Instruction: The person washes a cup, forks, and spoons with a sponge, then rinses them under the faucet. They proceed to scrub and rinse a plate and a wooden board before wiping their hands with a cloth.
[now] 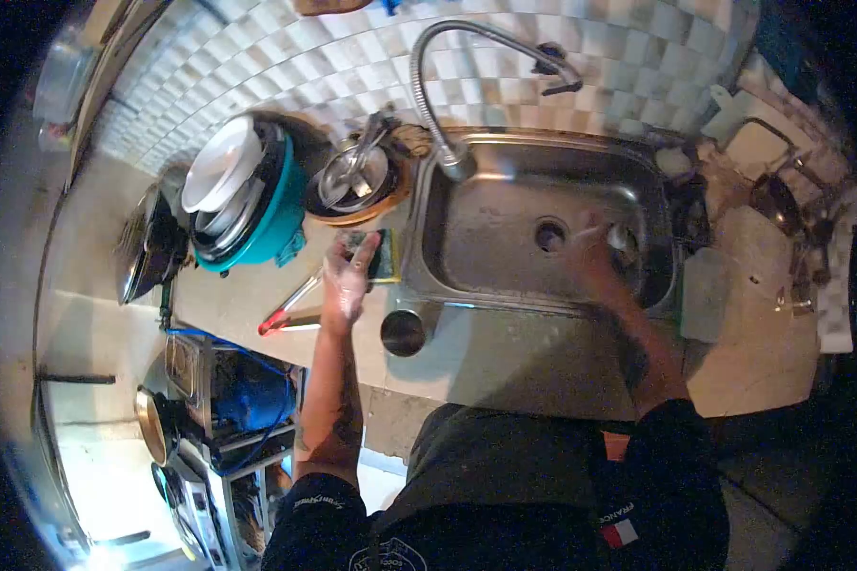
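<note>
Beside the sink, my left hand [348, 270] is closed on a dark green scouring sponge [383, 259], with pale foam on the skin. My right hand [588, 243] is inside the steel sink [505, 214], close to the drain [550, 234]; motion blurs its fingers. A small shiny object [623, 240] lies at the sink's right side, just beyond that hand. Red-tipped tongs [278, 319] rest on the counter left of my left wrist. Between my forearms stands a round metal cup [403, 333].
A teal basin [274, 221] stacked with dishes stands at the left, beside a bowl of utensils [354, 181]. The curved faucet [421, 81] arches over the sink. A pale container [703, 295] and more utensils [790, 214] occupy the right side.
</note>
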`<action>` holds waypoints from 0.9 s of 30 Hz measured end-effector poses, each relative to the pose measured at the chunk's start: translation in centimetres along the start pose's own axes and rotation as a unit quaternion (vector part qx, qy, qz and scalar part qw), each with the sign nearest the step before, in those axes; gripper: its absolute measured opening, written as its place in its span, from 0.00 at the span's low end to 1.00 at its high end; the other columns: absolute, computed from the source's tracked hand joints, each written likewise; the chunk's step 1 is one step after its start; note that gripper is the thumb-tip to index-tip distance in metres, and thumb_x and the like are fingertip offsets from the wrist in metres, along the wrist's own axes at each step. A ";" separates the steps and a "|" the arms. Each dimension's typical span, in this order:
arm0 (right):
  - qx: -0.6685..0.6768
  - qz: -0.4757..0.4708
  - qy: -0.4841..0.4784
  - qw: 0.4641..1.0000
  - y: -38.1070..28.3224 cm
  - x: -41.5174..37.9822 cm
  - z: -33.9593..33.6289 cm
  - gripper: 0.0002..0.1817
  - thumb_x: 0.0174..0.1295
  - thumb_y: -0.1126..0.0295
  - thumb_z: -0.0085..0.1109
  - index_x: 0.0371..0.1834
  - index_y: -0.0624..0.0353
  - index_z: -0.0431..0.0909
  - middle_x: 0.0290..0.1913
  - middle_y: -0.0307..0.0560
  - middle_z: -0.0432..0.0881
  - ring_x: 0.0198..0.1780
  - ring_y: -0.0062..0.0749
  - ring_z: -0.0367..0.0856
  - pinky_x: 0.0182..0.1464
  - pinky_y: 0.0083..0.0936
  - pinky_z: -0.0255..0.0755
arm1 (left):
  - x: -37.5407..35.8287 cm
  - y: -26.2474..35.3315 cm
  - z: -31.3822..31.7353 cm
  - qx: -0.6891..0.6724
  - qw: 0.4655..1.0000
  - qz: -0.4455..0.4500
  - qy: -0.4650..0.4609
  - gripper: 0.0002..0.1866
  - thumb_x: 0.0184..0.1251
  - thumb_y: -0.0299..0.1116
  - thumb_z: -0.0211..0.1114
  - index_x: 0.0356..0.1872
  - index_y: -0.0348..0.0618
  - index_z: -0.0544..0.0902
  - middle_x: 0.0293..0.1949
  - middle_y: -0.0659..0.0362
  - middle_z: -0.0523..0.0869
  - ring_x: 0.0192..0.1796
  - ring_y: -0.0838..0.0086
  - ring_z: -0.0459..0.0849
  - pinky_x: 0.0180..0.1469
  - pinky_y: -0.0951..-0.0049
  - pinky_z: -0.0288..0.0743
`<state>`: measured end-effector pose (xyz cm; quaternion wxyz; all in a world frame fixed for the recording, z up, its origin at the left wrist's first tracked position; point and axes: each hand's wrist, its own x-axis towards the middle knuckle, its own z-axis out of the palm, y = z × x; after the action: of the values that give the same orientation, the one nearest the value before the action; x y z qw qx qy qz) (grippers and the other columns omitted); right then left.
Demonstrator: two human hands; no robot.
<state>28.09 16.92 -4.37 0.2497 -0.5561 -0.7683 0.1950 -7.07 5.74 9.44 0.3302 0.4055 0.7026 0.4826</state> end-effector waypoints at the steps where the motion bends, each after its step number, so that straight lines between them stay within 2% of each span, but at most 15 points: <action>1: 0.057 -0.066 -0.063 0.994 -3.9 -0.8 1.2 0.41 0.51 0.57 0.67 0.65 0.69 0.63 0.62 0.66 0.69 0.61 0.54 0.71 0.62 0.42 0.67 | -0.1 0.3 -1.9 0.037 0.999 0.005 -0.029 0.17 0.65 0.44 0.66 0.40 0.38 0.79 0.25 0.59 0.80 0.27 0.80 0.75 0.24 0.77 0.68; 2: 0.120 -0.123 -0.134 0.976 -7.8 -1.5 2.5 0.42 0.49 0.60 0.68 0.66 0.67 0.62 0.65 0.64 0.66 0.64 0.52 0.69 0.64 0.42 0.64 | -0.9 1.8 -3.0 0.063 0.995 -0.049 -0.062 0.13 0.64 0.34 0.67 0.42 0.39 0.76 0.28 0.62 0.78 0.27 0.80 0.76 0.22 0.78 0.69; 3: 0.141 -0.333 -0.052 0.931 -6.8 -2.3 9.3 0.47 0.45 0.59 0.73 0.68 0.64 0.60 0.66 0.62 0.64 0.67 0.53 0.64 0.68 0.45 0.58 | -1.3 1.3 -3.9 0.063 0.991 -0.046 -0.108 0.14 0.63 0.32 0.67 0.44 0.39 0.74 0.29 0.62 0.78 0.27 0.80 0.76 0.22 0.78 0.69; 7: 0.200 -0.374 -0.078 0.903 -16.8 -5.3 13.1 0.47 0.33 0.57 0.76 0.61 0.64 0.68 0.59 0.59 0.72 0.63 0.53 0.67 0.67 0.43 0.59 | -3.7 -2.8 -6.0 0.033 0.954 -0.043 -0.295 0.25 0.53 0.25 0.72 0.52 0.41 0.71 0.41 0.57 0.79 0.39 0.74 0.80 0.35 0.73 0.78; 11: 0.247 -0.227 -0.299 0.893 -18.8 -5.3 11.3 0.46 0.35 0.56 0.80 0.62 0.55 0.69 0.62 0.57 0.70 0.61 0.55 0.71 0.62 0.47 0.66 | -4.0 -9.0 -6.1 0.200 0.950 0.099 -0.218 0.20 0.54 0.27 0.70 0.49 0.38 0.76 0.41 0.60 0.82 0.37 0.72 0.80 0.40 0.70 0.77; 12: 0.261 -0.229 -0.289 0.892 -19.0 -5.0 9.6 0.42 0.40 0.57 0.78 0.61 0.58 0.70 0.58 0.56 0.73 0.57 0.52 0.76 0.54 0.44 0.74 | -3.8 -9.5 -5.9 0.203 0.951 0.129 -0.192 0.21 0.53 0.28 0.70 0.49 0.37 0.77 0.42 0.59 0.83 0.38 0.72 0.81 0.40 0.71 0.77; 16: 0.334 -0.360 -0.032 0.870 -19.1 -4.0 4.0 0.26 0.58 0.61 0.67 0.56 0.62 0.71 0.51 0.53 0.76 0.53 0.40 0.78 0.46 0.37 0.77 | -4.2 -8.7 -2.6 -0.129 0.917 -0.109 -0.362 0.26 0.62 0.38 0.65 0.59 0.38 0.73 0.50 0.54 0.83 0.51 0.69 0.82 0.52 0.70 0.77; 17: 0.383 -0.234 -0.073 0.891 -19.1 -3.8 2.7 0.24 0.60 0.59 0.64 0.55 0.61 0.71 0.48 0.51 0.77 0.49 0.37 0.78 0.43 0.34 0.76 | -4.4 -9.6 0.5 -0.084 0.934 0.124 -0.323 0.23 0.62 0.40 0.65 0.56 0.39 0.76 0.50 0.56 0.83 0.49 0.67 0.83 0.53 0.68 0.77; 19: 0.462 0.038 -0.138 0.875 -18.4 -4.0 0.2 0.23 0.65 0.54 0.58 0.52 0.61 0.72 0.42 0.47 0.78 0.41 0.30 0.78 0.38 0.28 0.76 | -4.0 -7.8 4.9 -0.448 0.866 -0.122 -0.186 0.22 0.60 0.36 0.67 0.54 0.38 0.77 0.43 0.52 0.85 0.43 0.64 0.85 0.47 0.65 0.79; 20: 0.412 -0.043 -0.099 0.905 -15.6 -2.6 1.8 0.21 0.67 0.53 0.54 0.52 0.59 0.72 0.36 0.45 0.79 0.33 0.28 0.77 0.32 0.27 0.74 | -3.0 -4.8 5.2 -0.145 0.963 0.082 -0.213 0.22 0.59 0.35 0.67 0.53 0.37 0.76 0.39 0.49 0.86 0.39 0.60 0.86 0.44 0.62 0.80; 21: 0.356 -0.118 -0.049 0.926 -12.8 -1.1 3.3 0.19 0.69 0.52 0.50 0.52 0.56 0.72 0.30 0.44 0.79 0.24 0.26 0.75 0.26 0.26 0.73 | -1.4 -1.9 5.4 0.174 0.920 0.283 -0.209 0.22 0.57 0.33 0.67 0.52 0.37 0.75 0.35 0.46 0.86 0.36 0.57 0.86 0.41 0.59 0.80; 22: 0.406 0.016 -0.222 0.886 -11.1 -1.6 2.1 0.21 0.70 0.49 0.47 0.52 0.54 0.72 0.27 0.41 0.79 0.21 0.25 0.74 0.24 0.25 0.72 | 0.3 -1.8 6.6 0.240 0.848 0.394 -0.261 0.23 0.54 0.33 0.67 0.51 0.36 0.74 0.30 0.42 0.84 0.33 0.50 0.85 0.37 0.56 0.79; 23: 0.441 0.147 -0.378 0.800 -9.6 -2.3 0.9 0.22 0.71 0.46 0.43 0.52 0.52 0.72 0.25 0.39 0.78 0.18 0.23 0.73 0.21 0.24 0.70 | 1.3 -0.9 7.7 0.331 0.785 0.388 -0.352 0.25 0.52 0.33 0.68 0.52 0.36 0.73 0.31 0.43 0.85 0.31 0.49 0.84 0.34 0.56 0.79; 25: 0.529 0.201 -0.382 0.731 -8.0 -3.6 -1.2 0.29 0.68 0.38 0.40 0.54 0.50 0.71 0.25 0.40 0.79 0.19 0.27 0.74 0.19 0.28 0.69 | 0.9 3.0 9.7 0.426 0.651 0.451 -0.438 0.19 0.61 0.38 0.60 0.51 0.40 0.75 0.29 0.40 0.82 0.32 0.44 0.83 0.33 0.51 0.77; 27: 0.560 0.158 -0.273 0.766 -8.3 -4.1 -3.9 0.29 0.66 0.41 0.47 0.55 0.54 0.71 0.33 0.46 0.80 0.28 0.34 0.77 0.27 0.33 0.73 | 1.6 1.7 11.9 0.282 0.773 0.414 -0.389 0.18 0.61 0.34 0.59 0.52 0.40 0.75 0.27 0.45 0.83 0.28 0.50 0.84 0.30 0.55 0.77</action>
<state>25.20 10.60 2.87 0.2618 -0.3541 -0.4594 0.7714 2.81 12.36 7.13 0.2152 0.8850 0.3830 0.1540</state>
